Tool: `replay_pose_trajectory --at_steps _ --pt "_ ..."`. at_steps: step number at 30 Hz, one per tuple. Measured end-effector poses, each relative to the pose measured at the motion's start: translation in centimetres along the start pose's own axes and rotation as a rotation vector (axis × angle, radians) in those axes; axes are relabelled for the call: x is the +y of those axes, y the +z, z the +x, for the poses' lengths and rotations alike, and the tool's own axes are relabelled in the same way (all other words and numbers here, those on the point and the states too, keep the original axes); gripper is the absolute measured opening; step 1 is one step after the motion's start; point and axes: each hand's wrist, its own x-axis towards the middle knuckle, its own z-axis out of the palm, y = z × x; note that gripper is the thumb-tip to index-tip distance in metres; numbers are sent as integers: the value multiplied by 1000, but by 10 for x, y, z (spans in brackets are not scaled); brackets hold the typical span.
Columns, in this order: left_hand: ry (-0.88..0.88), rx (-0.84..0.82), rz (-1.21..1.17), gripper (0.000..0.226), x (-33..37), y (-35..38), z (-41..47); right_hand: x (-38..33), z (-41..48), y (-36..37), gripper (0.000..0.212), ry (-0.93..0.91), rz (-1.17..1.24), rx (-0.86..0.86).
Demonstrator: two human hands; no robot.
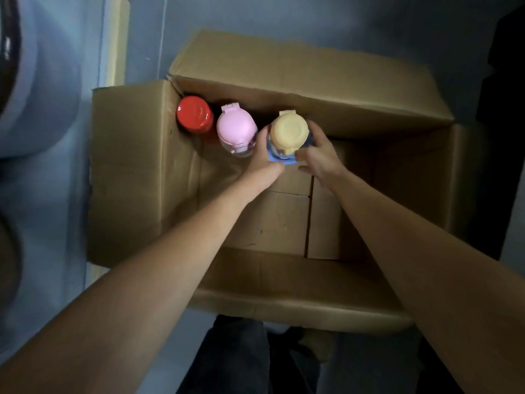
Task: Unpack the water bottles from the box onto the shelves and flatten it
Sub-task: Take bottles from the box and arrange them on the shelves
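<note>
An open cardboard box (133,172) stands on the floor with its flaps spread. Three bottles stand upright along its far wall: a red-capped bottle (194,113) in the far left corner, a pink-lidded bottle (235,127) beside it, and a yellow-lidded bottle (288,131) with a blue body further right. My left hand (265,163) wraps the left side of the yellow-lidded bottle. My right hand (319,155) grips its right side. Both arms reach down into the box.
The right part of the box floor (326,223) shows bare cardboard seams. A pale blue floor (51,209) surrounds the box. A dark object (502,109) stands at the right edge. My dark trousers (241,359) show below the near flap.
</note>
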Motion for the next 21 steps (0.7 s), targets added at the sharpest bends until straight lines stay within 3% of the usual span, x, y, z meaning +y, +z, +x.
replay_pose_trajectory --at_steps 4,10,16,21 --pt "-24 -10 39 69 -5 3 -6 3 -15 0 61 -71 -8 -34" --pt "-146 -85 97 76 -12 3 -59 14 -66 -3 69 58 -76 -103" --pt "-221 -41 60 75 -2 2 -127 4 -140 -8 75 154 -109 -149" --pt "-188 0 22 73 36 6 -191 -31 -210 -23 66 102 -145 -198"
